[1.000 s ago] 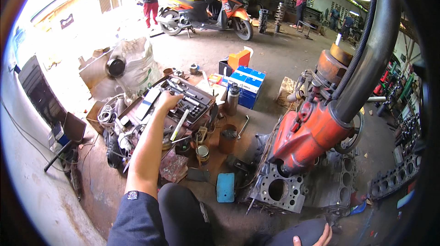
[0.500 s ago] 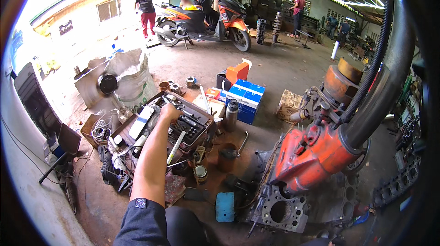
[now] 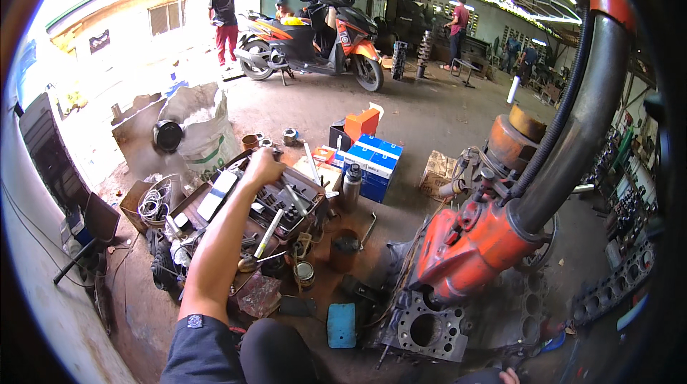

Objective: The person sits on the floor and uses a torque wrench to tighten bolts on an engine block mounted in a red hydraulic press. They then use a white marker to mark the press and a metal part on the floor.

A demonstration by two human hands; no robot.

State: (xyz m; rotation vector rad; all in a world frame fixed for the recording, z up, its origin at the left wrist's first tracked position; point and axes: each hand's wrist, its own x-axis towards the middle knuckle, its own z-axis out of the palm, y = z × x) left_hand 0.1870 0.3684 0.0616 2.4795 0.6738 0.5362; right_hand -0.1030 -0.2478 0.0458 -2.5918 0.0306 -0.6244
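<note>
My left arm stretches over a metal toolbox (image 3: 313, 206) crowded with sockets and hand tools. At its far side, my left hand (image 3: 265, 167) has its fingers curled down around something dark that I cannot make out. A white, flat, rectangular object (image 3: 217, 196) lies left of my forearm, and a long pale bar (image 3: 270, 232) lies to its right. Only some fingertips of my right hand (image 3: 509, 376) show at the lower edge, close to my knee; whether they hold anything is hidden.
At the right stands a red machine (image 3: 472, 255) with a thick column, over an engine block (image 3: 431, 330). A steel bottle (image 3: 352, 185) and a blue box (image 3: 377, 166) stand beyond the toolbox. Farther back are a parked scooter (image 3: 315, 40) and several people. A sack (image 3: 200, 130) stands at the left.
My left hand has moved slightly farther toward the toolbox's far side. The view has shifted a little, and fingertips of my right hand show more at the lower edge.
</note>
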